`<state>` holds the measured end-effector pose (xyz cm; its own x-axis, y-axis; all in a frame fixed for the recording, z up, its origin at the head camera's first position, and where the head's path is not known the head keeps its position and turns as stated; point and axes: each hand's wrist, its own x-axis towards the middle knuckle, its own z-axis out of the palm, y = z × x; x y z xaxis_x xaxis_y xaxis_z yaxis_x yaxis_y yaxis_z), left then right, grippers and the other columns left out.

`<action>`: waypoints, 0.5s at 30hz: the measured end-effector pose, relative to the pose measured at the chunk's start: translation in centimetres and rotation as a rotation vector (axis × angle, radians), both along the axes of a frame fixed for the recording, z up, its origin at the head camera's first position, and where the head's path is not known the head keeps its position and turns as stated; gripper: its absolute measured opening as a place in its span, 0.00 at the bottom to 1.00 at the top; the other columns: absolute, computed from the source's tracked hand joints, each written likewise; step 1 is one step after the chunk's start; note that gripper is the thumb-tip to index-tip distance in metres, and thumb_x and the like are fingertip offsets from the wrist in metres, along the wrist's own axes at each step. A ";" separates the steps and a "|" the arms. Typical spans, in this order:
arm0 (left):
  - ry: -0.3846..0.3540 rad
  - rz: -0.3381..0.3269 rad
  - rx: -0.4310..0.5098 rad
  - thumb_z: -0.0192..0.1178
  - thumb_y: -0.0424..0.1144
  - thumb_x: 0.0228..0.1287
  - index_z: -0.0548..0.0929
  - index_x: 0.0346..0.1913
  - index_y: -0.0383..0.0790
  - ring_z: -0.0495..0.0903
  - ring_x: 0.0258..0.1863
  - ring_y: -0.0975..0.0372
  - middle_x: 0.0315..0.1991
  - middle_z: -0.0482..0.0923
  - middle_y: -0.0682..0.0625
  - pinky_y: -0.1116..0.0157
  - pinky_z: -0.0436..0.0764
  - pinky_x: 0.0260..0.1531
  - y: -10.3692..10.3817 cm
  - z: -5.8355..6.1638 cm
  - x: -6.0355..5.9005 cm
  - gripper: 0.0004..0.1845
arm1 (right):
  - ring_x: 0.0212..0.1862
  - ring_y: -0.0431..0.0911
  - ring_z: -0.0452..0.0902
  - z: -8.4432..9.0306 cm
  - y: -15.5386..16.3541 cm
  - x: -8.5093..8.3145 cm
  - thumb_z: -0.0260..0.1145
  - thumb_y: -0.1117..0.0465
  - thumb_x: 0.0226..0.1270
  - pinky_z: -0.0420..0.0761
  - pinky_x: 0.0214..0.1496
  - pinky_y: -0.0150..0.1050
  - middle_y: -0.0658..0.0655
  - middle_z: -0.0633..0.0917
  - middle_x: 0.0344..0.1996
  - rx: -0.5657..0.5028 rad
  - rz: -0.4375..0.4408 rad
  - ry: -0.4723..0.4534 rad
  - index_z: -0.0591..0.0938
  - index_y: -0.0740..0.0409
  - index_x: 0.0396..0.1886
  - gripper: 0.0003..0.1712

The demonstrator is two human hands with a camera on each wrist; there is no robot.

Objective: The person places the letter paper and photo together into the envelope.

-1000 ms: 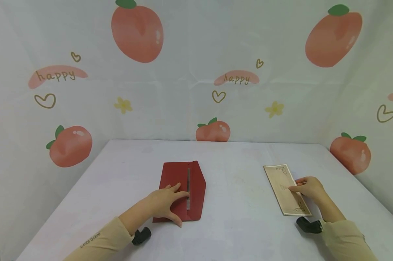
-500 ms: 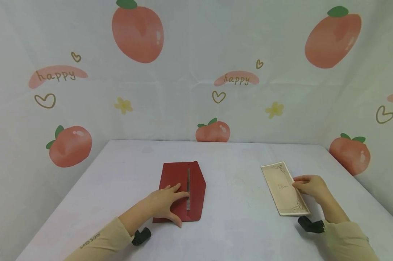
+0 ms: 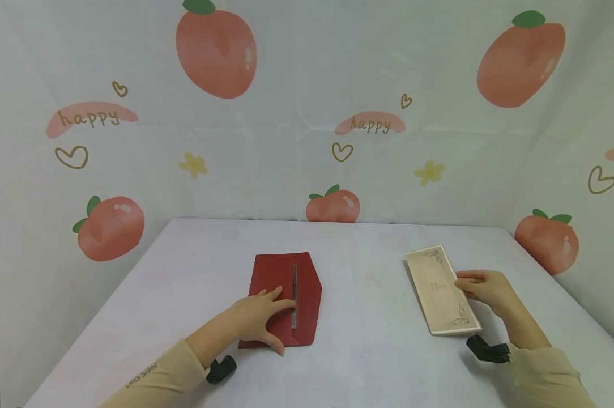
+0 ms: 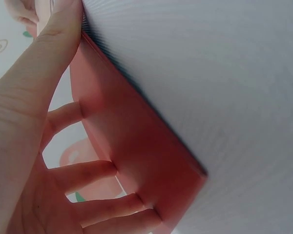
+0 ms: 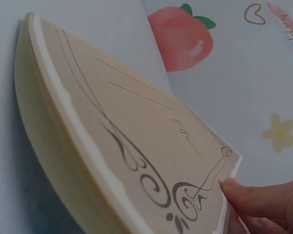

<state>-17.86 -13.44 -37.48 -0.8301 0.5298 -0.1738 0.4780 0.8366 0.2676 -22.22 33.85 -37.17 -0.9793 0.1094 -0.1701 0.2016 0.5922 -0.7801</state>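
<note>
A dark red envelope (image 3: 281, 277) lies flat on the white table (image 3: 373, 351), its flap open to the right. My left hand (image 3: 263, 317) rests on its near half with the fingers spread and straight; in the left wrist view the hand (image 4: 34, 161) presses the envelope (image 4: 136, 146) down. To the right, a beige card (image 3: 439, 289) with dark scroll ornaments is tilted off the table. My right hand (image 3: 477, 288) pinches its right long edge. The right wrist view shows the card (image 5: 122, 141) raised, with a fingertip (image 5: 263, 200) at its edge.
A cloth backdrop printed with peaches (image 3: 332, 205) rises behind and on both sides of the table. Black wrist mounts (image 3: 220, 368) (image 3: 487, 350) sit near each sleeve. Bare tabletop lies between the envelope and the card.
My right hand has tipped the card's right edge up and drawn the card slightly farther and to the left. The left hand and envelope have not moved.
</note>
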 end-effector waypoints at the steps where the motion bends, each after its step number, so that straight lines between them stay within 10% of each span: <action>1: -0.001 0.001 -0.001 0.71 0.64 0.37 0.68 0.63 0.53 0.63 0.63 0.33 0.68 0.61 0.37 0.41 0.73 0.54 0.0 0.0 0.0 0.46 | 0.32 0.32 0.80 0.1 -0.1 0.0 0.64 0.58 0.63 0.83 0.38 0.32 0.69 0.84 0.43 -0.002 0.001 0.001 0.67 0.81 0.57 0.33; 15: 0.001 0.008 -0.013 0.71 0.64 0.36 0.69 0.63 0.53 0.63 0.63 0.33 0.69 0.61 0.37 0.41 0.73 0.53 0.1 0.2 0.1 0.46 | 0.31 0.27 0.79 1.0 -1.7 -0.3 0.63 0.60 0.64 0.82 0.38 0.28 0.54 0.87 0.37 -0.101 0.036 0.046 0.65 0.82 0.59 0.33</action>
